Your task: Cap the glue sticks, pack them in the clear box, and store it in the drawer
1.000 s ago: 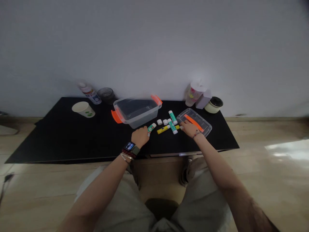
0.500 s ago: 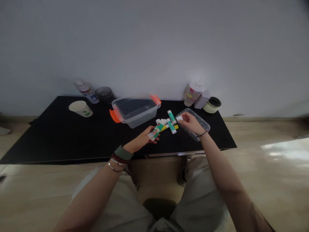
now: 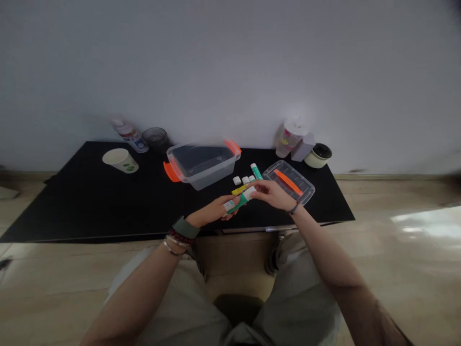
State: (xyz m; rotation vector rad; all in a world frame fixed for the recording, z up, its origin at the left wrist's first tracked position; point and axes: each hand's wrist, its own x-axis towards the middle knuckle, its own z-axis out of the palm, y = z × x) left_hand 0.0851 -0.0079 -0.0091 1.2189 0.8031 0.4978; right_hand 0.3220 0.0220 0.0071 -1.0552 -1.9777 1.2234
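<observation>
The left hand (image 3: 212,210) holds a green glue stick (image 3: 239,202) at the middle of the frame, just above the front edge of the black table (image 3: 108,202). Its fingers curl around the lower end of the stick, which shows a pale label, and the stick slants up and to the right. A white cap sits at its upper end, pinched by the fingertips of the right hand (image 3: 272,193); I can't tell how far on it is. Both hands are closed on the stick, not wide open. Just behind them lie a yellow glue stick (image 3: 239,190), two small white caps (image 3: 241,180) and another green glue stick (image 3: 256,171). To the right is a clear lid (image 3: 306,191) with an orange strip, and to the left a clear plastic box (image 3: 201,180) with orange latches.
</observation>
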